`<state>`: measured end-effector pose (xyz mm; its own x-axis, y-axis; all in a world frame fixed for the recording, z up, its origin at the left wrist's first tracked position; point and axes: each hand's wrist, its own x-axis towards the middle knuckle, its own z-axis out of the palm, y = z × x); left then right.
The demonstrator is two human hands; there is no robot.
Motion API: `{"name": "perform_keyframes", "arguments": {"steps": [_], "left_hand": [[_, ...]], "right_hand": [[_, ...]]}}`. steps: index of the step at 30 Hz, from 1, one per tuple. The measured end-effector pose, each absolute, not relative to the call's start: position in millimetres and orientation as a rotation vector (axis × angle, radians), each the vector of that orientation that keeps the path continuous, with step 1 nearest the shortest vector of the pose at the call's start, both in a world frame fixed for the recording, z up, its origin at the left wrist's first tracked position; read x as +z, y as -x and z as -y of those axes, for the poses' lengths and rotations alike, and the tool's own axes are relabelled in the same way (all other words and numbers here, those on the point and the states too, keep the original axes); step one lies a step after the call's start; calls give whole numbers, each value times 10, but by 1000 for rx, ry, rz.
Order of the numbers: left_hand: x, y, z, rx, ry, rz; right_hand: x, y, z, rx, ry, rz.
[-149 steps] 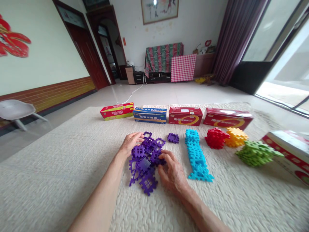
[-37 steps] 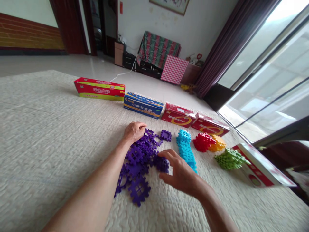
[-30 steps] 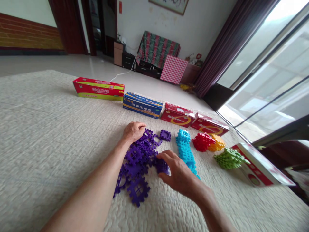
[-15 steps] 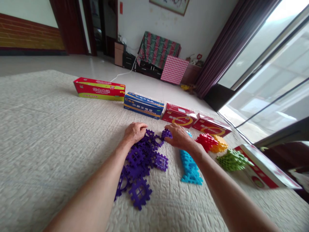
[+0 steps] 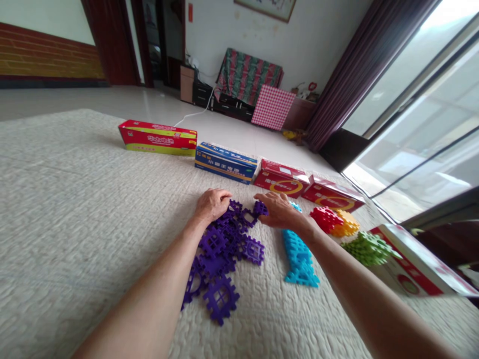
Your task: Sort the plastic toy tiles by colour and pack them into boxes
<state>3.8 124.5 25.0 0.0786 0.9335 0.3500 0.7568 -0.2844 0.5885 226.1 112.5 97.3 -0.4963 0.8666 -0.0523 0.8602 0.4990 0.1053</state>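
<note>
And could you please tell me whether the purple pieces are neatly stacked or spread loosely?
Mostly spread loosely: the purple pieces overlap at differing angles across the quilt.

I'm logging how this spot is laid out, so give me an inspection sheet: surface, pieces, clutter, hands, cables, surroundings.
Surface: cream quilted cover, ridged.
Pieces at hand: purple interlocking plastic pieces, loosely heaped, overlapping.
Clutter: turquoise pieces, red pile, yellow pile and green pile to the right; red-and-lime box, blue battery box and two dark red boxes beyond; white-and-red box far right.
Hands: left hand at the heap's far left edge, fingers curled, grip hidden; right hand with fingers about one purple piece at the heap's far right, grip firmness unclear.
Cables: white cable on the floor beyond.
Surroundings: patterned cloth and red-checked cloth by a low cabinet, purple curtain beside glass panels.
</note>
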Motion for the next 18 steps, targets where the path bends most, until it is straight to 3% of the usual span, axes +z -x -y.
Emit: {"name": "perform_keyframes", "arguments": {"steps": [13,18], "left_hand": [[284,-41,-1224,995,-2112,-1706],[278,-41,-1230,1023,-2101,-1704]], "right_hand": [[972,-2313,-1128,34,-1513,-2665],[1043,-2253,-946,30,-1275,-2894]]}}
